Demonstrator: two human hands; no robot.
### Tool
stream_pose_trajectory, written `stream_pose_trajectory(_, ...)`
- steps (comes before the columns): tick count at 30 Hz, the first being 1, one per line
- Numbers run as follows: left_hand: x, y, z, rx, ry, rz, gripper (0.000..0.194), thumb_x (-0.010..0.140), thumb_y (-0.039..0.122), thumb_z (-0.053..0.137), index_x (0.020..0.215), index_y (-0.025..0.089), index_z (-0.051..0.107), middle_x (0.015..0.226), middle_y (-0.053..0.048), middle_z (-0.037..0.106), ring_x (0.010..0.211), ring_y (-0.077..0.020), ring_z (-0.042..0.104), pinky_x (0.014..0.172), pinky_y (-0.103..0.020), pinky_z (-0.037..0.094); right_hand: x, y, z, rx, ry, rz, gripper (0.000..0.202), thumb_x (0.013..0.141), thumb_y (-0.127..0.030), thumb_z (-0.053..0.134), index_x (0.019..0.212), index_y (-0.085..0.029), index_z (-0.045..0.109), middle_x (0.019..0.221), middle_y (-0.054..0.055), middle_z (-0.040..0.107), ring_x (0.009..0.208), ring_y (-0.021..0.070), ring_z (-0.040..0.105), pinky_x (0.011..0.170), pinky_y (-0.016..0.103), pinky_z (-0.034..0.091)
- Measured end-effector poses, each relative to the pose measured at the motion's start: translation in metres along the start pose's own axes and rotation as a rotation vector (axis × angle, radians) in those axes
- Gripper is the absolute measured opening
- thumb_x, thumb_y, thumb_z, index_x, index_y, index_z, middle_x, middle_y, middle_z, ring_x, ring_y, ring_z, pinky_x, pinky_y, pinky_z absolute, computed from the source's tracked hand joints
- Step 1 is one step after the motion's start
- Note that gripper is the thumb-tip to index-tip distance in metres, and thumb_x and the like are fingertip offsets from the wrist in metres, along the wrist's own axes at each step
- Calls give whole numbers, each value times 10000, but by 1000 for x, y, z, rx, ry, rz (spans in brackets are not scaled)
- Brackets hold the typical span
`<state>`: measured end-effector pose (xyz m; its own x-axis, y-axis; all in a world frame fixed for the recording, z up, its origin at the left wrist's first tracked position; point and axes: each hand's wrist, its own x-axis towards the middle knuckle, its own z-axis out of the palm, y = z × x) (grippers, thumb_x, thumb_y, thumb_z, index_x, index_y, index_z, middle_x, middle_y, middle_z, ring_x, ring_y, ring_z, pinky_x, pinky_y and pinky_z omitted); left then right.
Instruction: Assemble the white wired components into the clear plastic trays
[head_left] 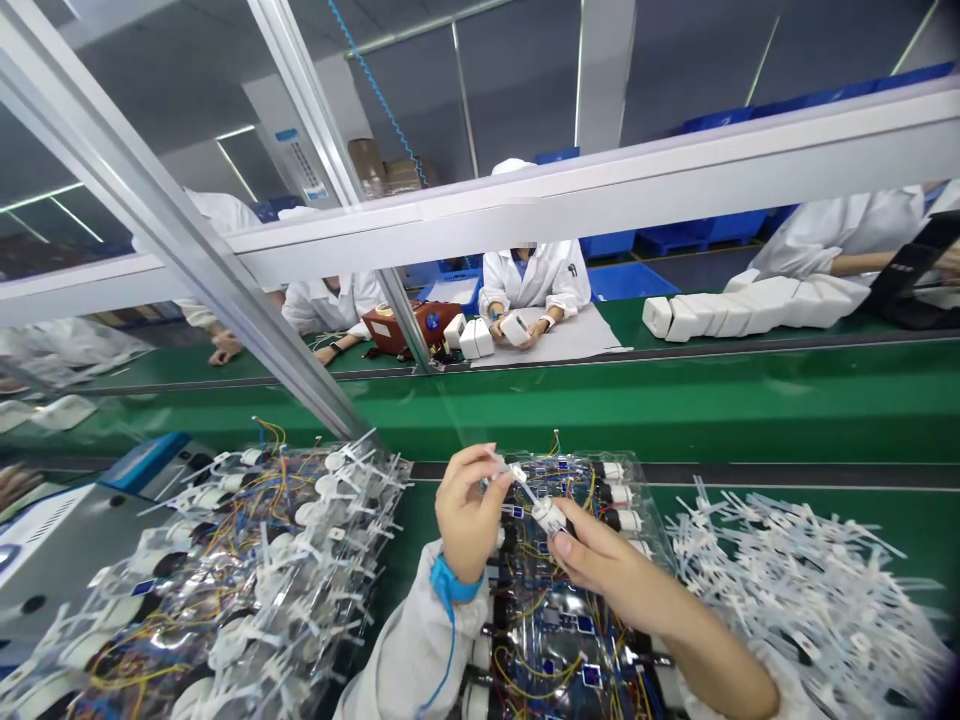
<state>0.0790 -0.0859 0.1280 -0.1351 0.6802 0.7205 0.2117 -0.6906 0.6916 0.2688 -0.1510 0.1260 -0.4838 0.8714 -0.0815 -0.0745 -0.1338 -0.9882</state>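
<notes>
Gripping a small white part (548,516) in the right hand (592,550), over the clear tray (654,510). Pinching a white strip (517,473) beside it with the left hand (466,510). Cannot read the small-lettered background sign (304,165).

Small white part (549,515) held in the right hand (592,548), white plastic strip (517,474) pinched by the left hand (466,510), wired parts (591,676) laid in a clear tray (657,500) beneath, loose strips (802,590) heaped on the green bench (922,515)

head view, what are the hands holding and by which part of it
The right hand grips a white cylindrical part by its near end; the left hand pinches a white strip near its small block, exact contact too small to tell.
</notes>
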Motion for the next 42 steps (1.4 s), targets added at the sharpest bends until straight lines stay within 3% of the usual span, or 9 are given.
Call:
stream_pose_trajectory(5, 6, 1, -9, -103, -293, 231, 85, 935, 273, 644, 893, 211, 685, 1254, -74, 579, 1041, -191, 658, 836, -343, 580, -1, -12, -1, -170, 76, -69, 560, 1010, -620, 474, 1398, -217, 489, 864, 22, 543, 881, 218, 540, 796, 336, 470)
stream_pose_trajectory(8, 8, 3, -9, -22, -456, 315, 74, 937, 225, 636, 888, 219, 691, 1213, -64, 612, 1069, -193, 624, 883, -356, 548, -1, -19, -2, -279, 87, -120, 509, 1028, -579, 463, 1376, -209, 504, 1019, 64, 596, 1074, 258, 537, 987, 412, 426)
stream_pose_trajectory(12, 11, 8, -4, 46, -566, 398, 144, 956, 228, 598, 845, 213, 688, 1122, -71, 653, 1055, -213, 588, 884, -394, 521, 0, -19, -4, -319, 72, -124, 409, 1043, -533, 455, 1282, -210, 534, 1184, 82, 588, 1126, 267, 531, 1024, 418, 407)
stream_pose_trajectory(20, 9, 7, -3, 54, -509, 352, 110, 957, 187, 585, 894, 219, 670, 1058, -49, 645, 1002, -196, 576, 863, -380, 510, -2, -17, -6, -339, 50, -141, 433, 1050, -520, 453, 1368, -229, 499, 1092, 48, 582, 1014, 243, 539, 1034, 416, 388)
stream_pose_trajectory(31, 7, 8, -4, 28, -516, 342, 127, 934, 174, 619, 842, 225, 692, 1034, -42, 640, 1002, -200, 560, 867, -381, 496, -2, -15, -5, -316, 33, -151, 405, 1050, -531, 452, 1294, -221, 539, 1038, 43, 572, 1088, 265, 526, 1024, 420, 396)
stream_pose_trajectory(42, 7, 10, -3, 63, -501, 332, 151, 946, 217, 609, 814, 213, 681, 987, -45, 643, 970, -200, 565, 848, -377, 496, -1, -19, -5, -284, 4, -151, 444, 1044, -551, 445, 1328, -219, 522, 1136, 59, 577, 1100, 266, 519, 998, 408, 403)
